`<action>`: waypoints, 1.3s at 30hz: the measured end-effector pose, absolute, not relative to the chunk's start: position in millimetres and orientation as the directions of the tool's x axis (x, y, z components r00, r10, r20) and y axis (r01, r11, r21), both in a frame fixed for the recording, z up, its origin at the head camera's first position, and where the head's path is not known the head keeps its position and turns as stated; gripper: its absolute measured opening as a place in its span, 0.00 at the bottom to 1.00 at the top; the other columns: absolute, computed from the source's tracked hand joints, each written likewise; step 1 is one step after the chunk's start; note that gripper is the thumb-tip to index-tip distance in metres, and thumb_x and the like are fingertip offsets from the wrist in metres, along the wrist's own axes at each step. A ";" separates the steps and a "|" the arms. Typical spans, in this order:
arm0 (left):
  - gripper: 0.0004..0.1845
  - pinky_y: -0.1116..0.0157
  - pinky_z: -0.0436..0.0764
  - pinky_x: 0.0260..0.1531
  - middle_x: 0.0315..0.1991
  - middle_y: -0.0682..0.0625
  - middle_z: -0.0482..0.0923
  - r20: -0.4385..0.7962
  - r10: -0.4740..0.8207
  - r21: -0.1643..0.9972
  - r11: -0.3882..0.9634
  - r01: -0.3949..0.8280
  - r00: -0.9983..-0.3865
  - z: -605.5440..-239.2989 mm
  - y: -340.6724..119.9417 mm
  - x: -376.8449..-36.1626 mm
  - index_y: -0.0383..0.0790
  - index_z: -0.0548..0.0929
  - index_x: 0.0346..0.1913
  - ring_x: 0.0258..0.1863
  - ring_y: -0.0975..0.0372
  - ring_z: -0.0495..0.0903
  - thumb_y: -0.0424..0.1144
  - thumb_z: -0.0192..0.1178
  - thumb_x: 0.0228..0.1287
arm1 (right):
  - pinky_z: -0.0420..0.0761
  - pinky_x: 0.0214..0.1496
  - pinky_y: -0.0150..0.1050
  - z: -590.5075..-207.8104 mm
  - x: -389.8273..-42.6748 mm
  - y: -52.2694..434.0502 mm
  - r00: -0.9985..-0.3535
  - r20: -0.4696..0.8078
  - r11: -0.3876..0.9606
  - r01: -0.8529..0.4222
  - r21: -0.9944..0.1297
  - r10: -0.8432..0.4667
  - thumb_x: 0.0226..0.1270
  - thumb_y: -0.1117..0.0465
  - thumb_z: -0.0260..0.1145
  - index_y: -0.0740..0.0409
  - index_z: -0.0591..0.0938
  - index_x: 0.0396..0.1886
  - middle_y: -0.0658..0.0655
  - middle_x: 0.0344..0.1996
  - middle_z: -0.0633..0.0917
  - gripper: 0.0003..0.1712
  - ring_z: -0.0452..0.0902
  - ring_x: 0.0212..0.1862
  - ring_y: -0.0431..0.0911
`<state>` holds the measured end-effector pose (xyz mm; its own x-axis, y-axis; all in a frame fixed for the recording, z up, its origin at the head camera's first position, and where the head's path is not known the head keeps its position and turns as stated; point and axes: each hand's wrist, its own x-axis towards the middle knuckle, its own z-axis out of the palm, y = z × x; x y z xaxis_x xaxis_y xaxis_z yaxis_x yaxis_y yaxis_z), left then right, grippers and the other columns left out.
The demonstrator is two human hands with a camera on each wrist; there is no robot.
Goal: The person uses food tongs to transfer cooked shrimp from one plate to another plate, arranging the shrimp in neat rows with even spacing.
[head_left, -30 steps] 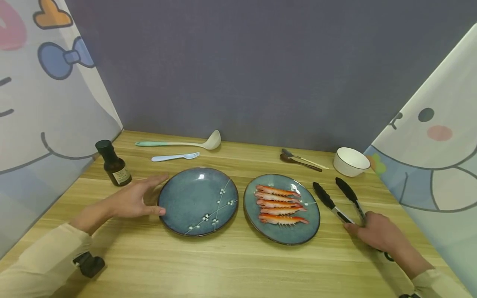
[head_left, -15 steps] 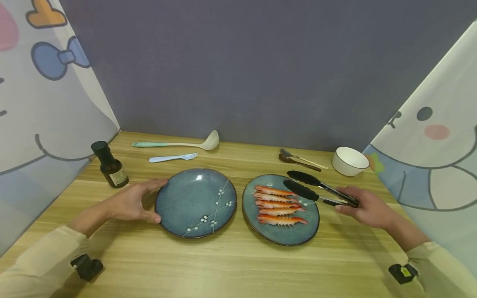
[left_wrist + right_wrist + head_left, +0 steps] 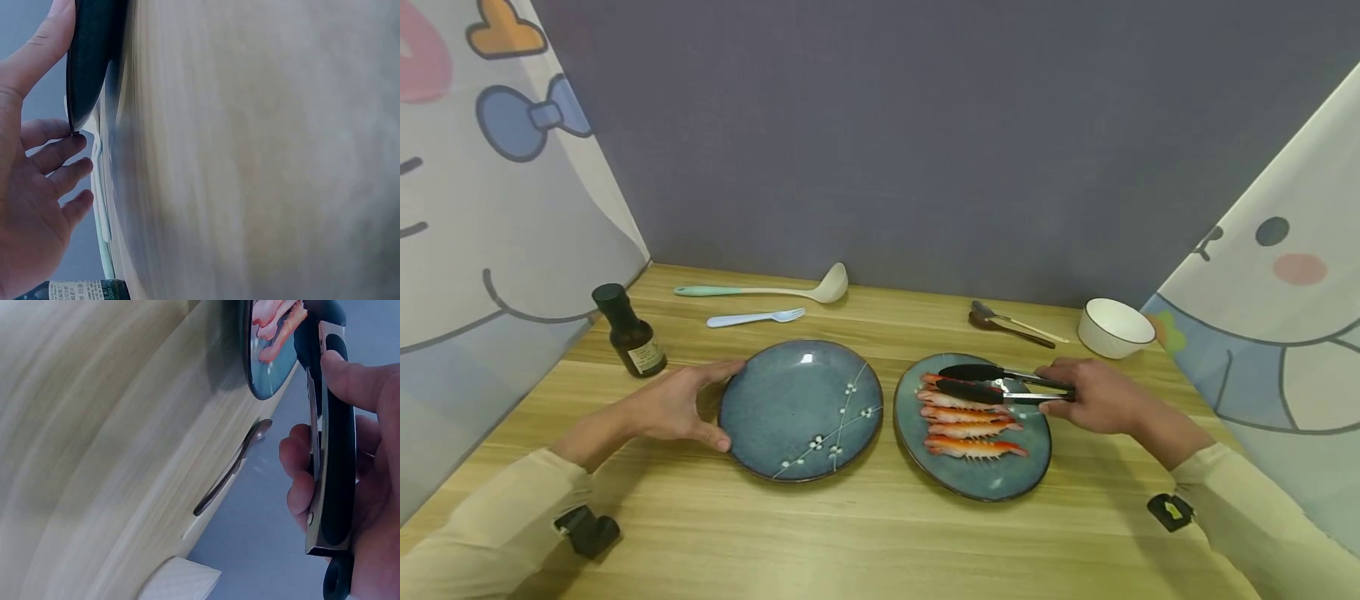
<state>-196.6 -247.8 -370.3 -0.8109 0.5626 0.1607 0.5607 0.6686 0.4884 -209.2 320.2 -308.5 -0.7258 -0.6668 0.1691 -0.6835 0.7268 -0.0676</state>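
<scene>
My left hand (image 3: 677, 408) spreads at the left edge of a blue-glazed plate (image 3: 786, 408) with a white blossom pattern. Its thumb and fingertips touch the rim in the left wrist view. With my right hand (image 3: 1101, 400) I grip black-tipped metal tongs (image 3: 1022, 398); the thumb lies along one handle and fingers curl round the other in the right wrist view. The tongs' tips overlap the top shrimp on a second blue plate (image 3: 992, 486). Several orange-and-white shrimp (image 3: 976, 448) lie side by side there, the uppermost ones partly hidden under the tips.
A dark bottle (image 3: 632, 333) stands at the left. Behind the plates lie a ladle (image 3: 827, 287), a pale blue fork (image 3: 756, 317) and two small spoons (image 3: 1015, 331). A white bowl (image 3: 1116, 329) sits at the back right, near the patterned side wall.
My right hand has lifted the tongs from the right side and swung them left over the shrimp plate, bringing the tips closer together. The left hand has stayed at its plate.
</scene>
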 end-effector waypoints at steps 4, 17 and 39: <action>0.61 0.43 0.64 0.56 0.62 0.31 0.66 0.153 0.573 0.502 0.656 0.563 -0.805 -368.9 -246.9 -196.8 0.22 0.65 0.64 0.61 0.40 0.65 0.64 0.74 0.34 | 0.76 0.32 0.46 -309.1 -209.0 319.3 -0.716 0.191 0.726 -0.687 -0.021 -0.672 0.52 0.57 0.74 0.67 0.82 0.48 0.53 0.35 0.82 0.25 0.78 0.31 0.45; 0.61 0.42 0.62 0.57 0.64 0.32 0.64 0.144 0.575 0.519 0.649 0.556 -0.806 -367.7 -248.2 -196.3 0.23 0.64 0.66 0.62 0.39 0.63 0.63 0.74 0.34 | 0.78 0.30 0.45 -330.1 -204.8 318.0 -0.623 0.346 0.677 -0.734 0.050 -0.701 0.51 0.57 0.74 0.66 0.82 0.48 0.54 0.36 0.82 0.25 0.78 0.29 0.43; 0.63 0.41 0.61 0.58 0.63 0.30 0.64 0.087 0.562 0.534 0.670 0.515 -0.822 -365.1 -246.8 -197.5 0.24 0.63 0.67 0.63 0.37 0.61 0.66 0.73 0.31 | 0.78 0.43 0.45 -296.1 -235.1 148.1 -0.638 0.088 0.632 -0.770 -0.084 -0.765 0.65 0.51 0.65 0.64 0.76 0.60 0.56 0.46 0.80 0.29 0.79 0.36 0.45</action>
